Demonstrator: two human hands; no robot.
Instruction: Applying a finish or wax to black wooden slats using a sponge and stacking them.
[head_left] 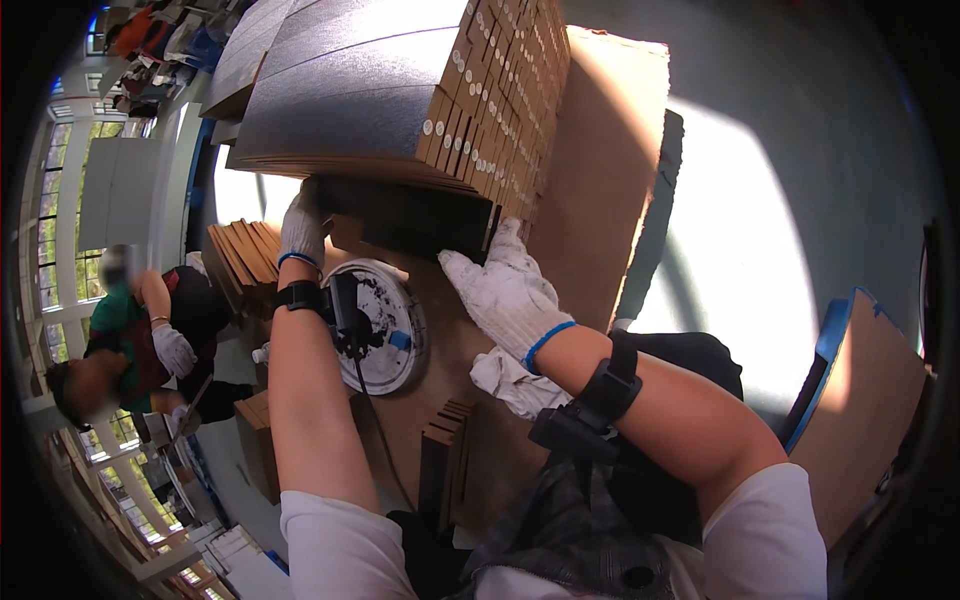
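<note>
Both my hands wear white work gloves with blue cuffs and black wrist straps. My left hand [302, 228] grips the left end of a dark flat bundle [405, 215] that lies under a tall stack of brown cardboard pieces [500, 90]. My right hand [505, 285] presses against the bundle's right end, just below the stack's edge. The stack's top is covered by grey sheets [340, 90]. Under my forearms lies a round white disc with black marks [385, 320], on a brown cardboard surface [590, 180].
A spare white glove [515, 385] lies near my right wrist. More brown cardboard stacks [245, 255] stand at the left and below [445, 460]. A person [140, 340] in white gloves works at the far left. A blue-edged board [860, 400] leans at the right on the grey floor [760, 200].
</note>
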